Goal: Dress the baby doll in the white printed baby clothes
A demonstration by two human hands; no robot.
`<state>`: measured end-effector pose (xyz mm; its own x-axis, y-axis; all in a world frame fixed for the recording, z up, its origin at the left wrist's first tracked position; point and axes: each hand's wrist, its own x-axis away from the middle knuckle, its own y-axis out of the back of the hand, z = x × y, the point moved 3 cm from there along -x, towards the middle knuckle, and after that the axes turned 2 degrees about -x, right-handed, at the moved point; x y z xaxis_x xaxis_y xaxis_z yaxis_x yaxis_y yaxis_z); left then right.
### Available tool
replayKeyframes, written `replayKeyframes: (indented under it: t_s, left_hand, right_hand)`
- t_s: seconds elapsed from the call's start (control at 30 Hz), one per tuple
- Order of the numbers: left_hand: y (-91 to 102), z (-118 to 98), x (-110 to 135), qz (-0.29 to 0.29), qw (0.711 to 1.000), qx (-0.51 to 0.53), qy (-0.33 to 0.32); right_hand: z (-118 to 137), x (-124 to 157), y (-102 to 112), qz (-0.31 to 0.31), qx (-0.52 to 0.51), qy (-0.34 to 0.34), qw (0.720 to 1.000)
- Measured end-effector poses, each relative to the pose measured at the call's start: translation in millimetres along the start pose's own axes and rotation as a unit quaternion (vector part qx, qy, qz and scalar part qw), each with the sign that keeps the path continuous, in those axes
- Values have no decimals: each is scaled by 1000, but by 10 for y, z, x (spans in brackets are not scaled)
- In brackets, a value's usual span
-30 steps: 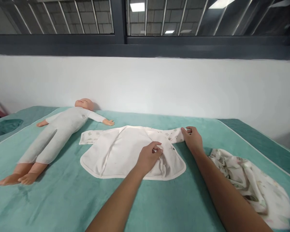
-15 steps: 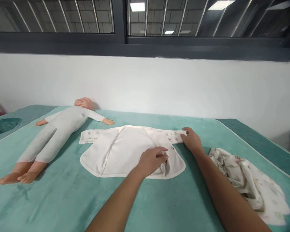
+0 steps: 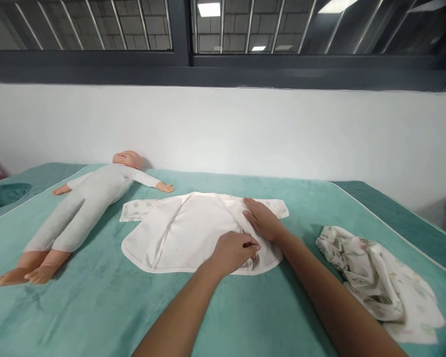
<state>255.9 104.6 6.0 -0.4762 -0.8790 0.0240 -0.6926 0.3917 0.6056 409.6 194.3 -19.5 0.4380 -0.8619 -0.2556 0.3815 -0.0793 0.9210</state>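
Observation:
A white baby shirt [image 3: 200, 233] lies spread open with its inside up, its patterned sleeves stretched out to either side. My right hand [image 3: 263, 220] rests flat on the shirt where the right-hand sleeve joins the body, fingers extended. Close below it, my left hand [image 3: 235, 252] is over the lower right part of the shirt, its fingers curled together against the thumb. The cloth is creased under those fingertips; whether they pinch it is hidden. A baby doll [image 3: 92, 198] in a white body suit lies on its back to the left of the shirt.
A crumpled patterned white cloth [image 3: 379, 282] lies to the right, beside my right forearm. Everything rests on a green padded mat [image 3: 96, 317]. Behind it stand a white wall [image 3: 223, 134] and a dark window frame [image 3: 223, 74] with bars.
My right hand has let go of the right sleeve's end and moved left onto the shirt near the shoulder. My left hand stays nearly in place, its fingers curled closer together.

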Motion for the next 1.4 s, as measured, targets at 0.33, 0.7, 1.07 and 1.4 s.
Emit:
replayKeyframes:
  t_s: [0.33, 0.7, 1.07, 1.4]
  left_hand:
    - [0, 17, 17, 1, 1000, 9, 6]
    - [-74, 31, -34, -90, 996, -23, 20]
    - [-63, -9, -15, -73, 994, 68, 43]
    - [-58, -17, 26, -54, 990, 125, 35]
  right_hand:
    - [-345, 74, 46, 35, 92, -102, 990]
    - [29, -202, 189, -55, -137, -185, 972]
    - [40, -442, 16, -75, -152, -232, 958]
    - [48, -434, -56, -78, -111, -255, 957]
